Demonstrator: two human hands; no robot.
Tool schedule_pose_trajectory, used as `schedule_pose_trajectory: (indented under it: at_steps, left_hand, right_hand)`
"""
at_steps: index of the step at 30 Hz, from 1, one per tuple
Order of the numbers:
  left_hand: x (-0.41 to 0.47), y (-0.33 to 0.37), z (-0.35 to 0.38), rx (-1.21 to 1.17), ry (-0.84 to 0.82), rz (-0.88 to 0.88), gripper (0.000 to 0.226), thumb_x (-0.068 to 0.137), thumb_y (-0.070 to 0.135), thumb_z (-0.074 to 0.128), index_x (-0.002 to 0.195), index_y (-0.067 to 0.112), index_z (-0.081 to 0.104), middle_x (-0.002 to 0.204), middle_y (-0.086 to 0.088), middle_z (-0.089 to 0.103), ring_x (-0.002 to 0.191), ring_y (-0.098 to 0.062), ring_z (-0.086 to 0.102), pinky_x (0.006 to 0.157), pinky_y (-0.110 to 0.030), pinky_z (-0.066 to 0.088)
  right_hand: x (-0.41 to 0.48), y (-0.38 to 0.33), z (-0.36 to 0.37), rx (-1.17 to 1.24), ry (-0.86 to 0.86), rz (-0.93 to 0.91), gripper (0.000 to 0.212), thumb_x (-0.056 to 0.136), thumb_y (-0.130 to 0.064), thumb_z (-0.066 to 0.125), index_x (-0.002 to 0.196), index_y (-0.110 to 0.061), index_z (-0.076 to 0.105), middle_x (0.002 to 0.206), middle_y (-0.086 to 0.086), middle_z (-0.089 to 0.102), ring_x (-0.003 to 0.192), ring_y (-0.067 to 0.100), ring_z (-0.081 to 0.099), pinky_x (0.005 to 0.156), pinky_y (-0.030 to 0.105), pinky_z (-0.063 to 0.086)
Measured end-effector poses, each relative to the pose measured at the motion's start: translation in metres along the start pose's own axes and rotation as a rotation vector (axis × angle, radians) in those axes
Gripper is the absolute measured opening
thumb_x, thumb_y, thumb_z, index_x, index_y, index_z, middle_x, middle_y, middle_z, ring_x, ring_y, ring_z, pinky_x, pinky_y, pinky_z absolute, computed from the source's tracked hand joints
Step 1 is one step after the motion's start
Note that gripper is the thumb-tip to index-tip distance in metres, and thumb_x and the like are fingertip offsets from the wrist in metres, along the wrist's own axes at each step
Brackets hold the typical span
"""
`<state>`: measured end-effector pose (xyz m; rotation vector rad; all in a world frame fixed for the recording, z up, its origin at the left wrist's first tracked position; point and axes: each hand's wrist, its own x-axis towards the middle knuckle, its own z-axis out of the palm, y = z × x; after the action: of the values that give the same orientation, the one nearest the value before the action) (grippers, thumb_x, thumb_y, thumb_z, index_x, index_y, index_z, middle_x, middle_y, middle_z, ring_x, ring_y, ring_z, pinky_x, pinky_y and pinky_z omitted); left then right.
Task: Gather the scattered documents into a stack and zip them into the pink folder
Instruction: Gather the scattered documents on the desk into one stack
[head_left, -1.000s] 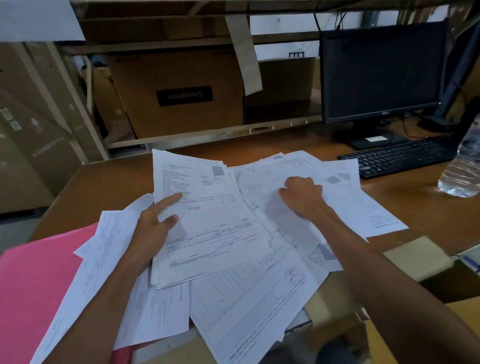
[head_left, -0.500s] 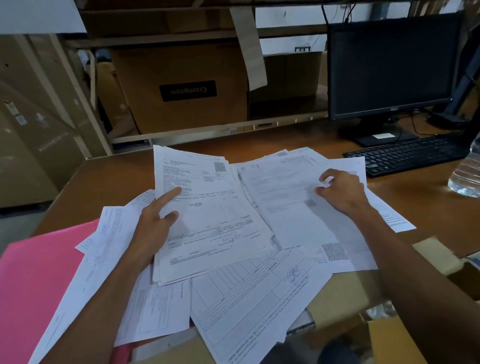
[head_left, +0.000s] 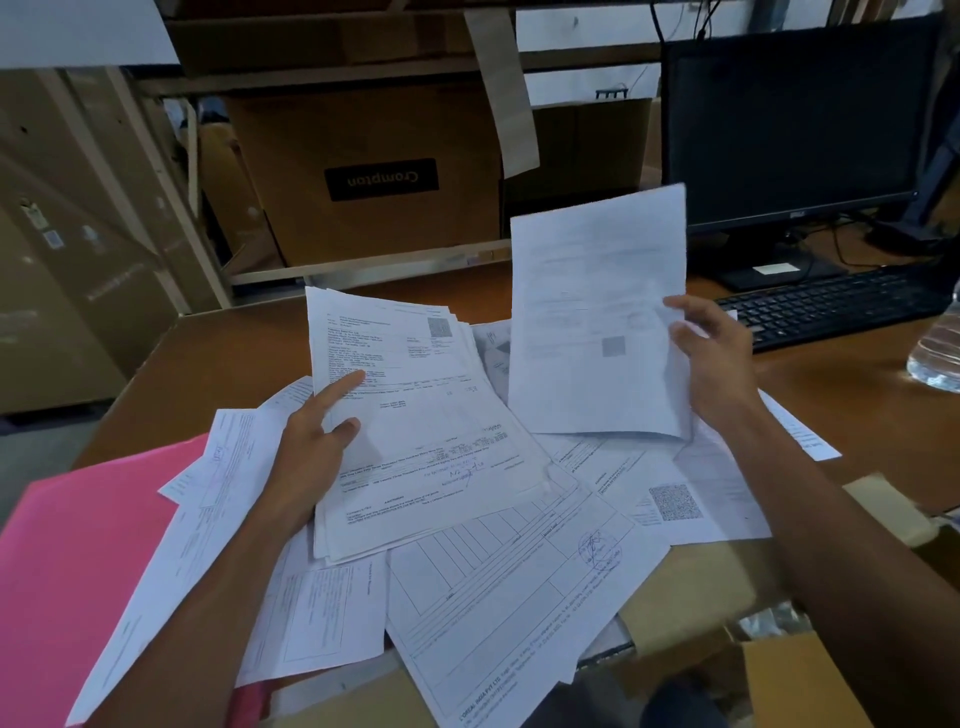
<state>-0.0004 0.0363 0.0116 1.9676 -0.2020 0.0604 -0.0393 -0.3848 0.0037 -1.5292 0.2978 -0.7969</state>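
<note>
Pink and flat, the folder (head_left: 78, 545) lies on my desk (head_left: 218, 353) to the left of the stack (head_left: 426, 441) of printed papers. Its right edge is covered by loose sheets (head_left: 509, 597). My left hand (head_left: 311, 452) holds the stack by its left edge, with the index finger stretched straight across the top page and the thumb laid on the page beside it. My other fingers are out of sight beneath. The pages fan slightly at the stack's far right corner.

Just right of the stack, my right hand (head_left: 711, 358) holds a single sheet (head_left: 592, 322) upright and clear of the desk. It pinches the right edge, thumb in front and curled fingers behind.

More loose sheets overlap one another on the near side of the stack and below the raised sheet. One carries a round blue stamp, another a square code.

Well to the right of the stack sits a black keyboard (head_left: 831, 306), with a dark monitor (head_left: 795, 119) behind it and a water bottle (head_left: 935, 353) at the far right. Beyond the stack, a cardboard box (head_left: 374, 171) stands on a low shelf, its label upside down.
</note>
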Motion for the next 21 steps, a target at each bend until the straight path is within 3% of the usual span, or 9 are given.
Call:
schedule_pose_trajectory:
  at_steps: [4, 6, 8, 11, 13, 15, 16, 18, 21]
  left_hand:
    - [0.000, 0.000, 0.000, -0.020, 0.006, -0.009, 0.047, 0.104, 0.008, 0.051, 0.140, 0.039, 0.055, 0.160, 0.012, 0.035, 0.144, -0.019, 0.035, 0.102, -0.029, 0.035]
    - [0.001, -0.001, 0.001, -0.024, 0.011, -0.008, 0.048, 0.104, 0.008, 0.051, 0.139, 0.039, 0.055, 0.160, 0.012, 0.035, 0.144, -0.019, 0.035, 0.103, -0.029, 0.035]
    - [0.003, -0.004, 0.001, -0.038, 0.007, -0.003, 0.048, 0.104, 0.007, 0.051, 0.138, 0.040, 0.056, 0.159, 0.012, 0.036, 0.144, -0.018, 0.035, 0.106, -0.031, 0.036]
    - [0.006, -0.009, 0.000, -0.061, 0.000, 0.005, 0.049, 0.104, 0.005, 0.051, 0.137, 0.041, 0.058, 0.157, 0.014, 0.038, 0.143, -0.016, 0.037, 0.111, -0.033, 0.038]
    - [0.008, -0.011, 0.000, -0.064, -0.005, 0.003, 0.050, 0.103, 0.005, 0.051, 0.136, 0.042, 0.058, 0.157, 0.014, 0.039, 0.143, -0.017, 0.038, 0.114, -0.038, 0.039]
    - [0.009, -0.012, 0.000, -0.065, -0.011, -0.006, 0.050, 0.103, 0.005, 0.051, 0.135, 0.043, 0.059, 0.156, 0.014, 0.040, 0.142, -0.018, 0.039, 0.114, -0.040, 0.040]
    - [0.010, -0.012, 0.000, -0.063, -0.013, -0.011, 0.050, 0.103, 0.006, 0.051, 0.135, 0.043, 0.059, 0.156, 0.014, 0.040, 0.141, -0.018, 0.040, 0.114, -0.041, 0.040]
    - [0.010, -0.013, 0.000, -0.052, -0.019, -0.016, 0.049, 0.103, 0.007, 0.051, 0.134, 0.044, 0.058, 0.156, 0.014, 0.040, 0.141, -0.018, 0.040, 0.115, -0.045, 0.040]
    - [0.009, -0.011, 0.001, -0.072, -0.022, -0.016, 0.044, 0.105, 0.014, 0.051, 0.134, 0.045, 0.058, 0.156, 0.015, 0.040, 0.141, -0.019, 0.040, 0.115, -0.044, 0.038]
  right_hand:
    - [-0.007, -0.003, 0.008, -0.224, -0.209, 0.066, 0.026, 0.089, -0.021, 0.078, 0.114, -0.023, 0.075, 0.126, -0.001, 0.068, 0.112, 0.014, 0.064, 0.091, 0.025, 0.053]
    - [-0.014, -0.011, 0.017, 0.016, -0.279, 0.054, 0.032, 0.089, -0.005, 0.074, 0.119, -0.015, 0.074, 0.126, 0.005, 0.070, 0.113, 0.021, 0.067, 0.088, 0.024, 0.056]
    - [-0.018, -0.025, 0.020, 0.380, -0.272, 0.081, 0.037, 0.095, 0.000, 0.063, 0.128, -0.015, 0.068, 0.131, 0.007, 0.068, 0.119, 0.028, 0.066, 0.093, 0.034, 0.057]
    - [-0.017, -0.030, 0.015, 0.699, -0.312, 0.194, 0.037, 0.103, -0.003, 0.050, 0.135, -0.019, 0.060, 0.129, 0.005, 0.068, 0.109, 0.019, 0.071, 0.090, 0.035, 0.059]
    - [-0.020, -0.023, 0.021, 0.482, -0.293, 0.272, 0.038, 0.101, 0.000, 0.052, 0.135, -0.014, 0.061, 0.122, 0.007, 0.069, 0.101, 0.019, 0.072, 0.074, 0.025, 0.060]
    - [-0.021, -0.010, 0.029, -0.051, -0.238, 0.233, 0.039, 0.096, 0.000, 0.060, 0.133, -0.014, 0.064, 0.131, 0.010, 0.065, 0.108, 0.023, 0.065, 0.065, 0.019, 0.054]
    - [-0.020, -0.005, 0.032, -0.196, -0.226, 0.206, 0.039, 0.095, -0.002, 0.064, 0.131, -0.017, 0.066, 0.135, 0.009, 0.062, 0.110, 0.021, 0.062, 0.068, 0.021, 0.053]
    - [-0.020, -0.002, 0.036, -0.182, -0.253, 0.229, 0.034, 0.094, -0.005, 0.067, 0.125, -0.021, 0.070, 0.137, 0.004, 0.062, 0.114, 0.016, 0.060, 0.084, 0.026, 0.055]
    - [-0.029, -0.007, 0.042, -0.342, -0.350, 0.086, 0.031, 0.096, -0.010, 0.066, 0.122, -0.025, 0.072, 0.136, -0.008, 0.058, 0.124, 0.011, 0.050, 0.096, 0.025, 0.042]
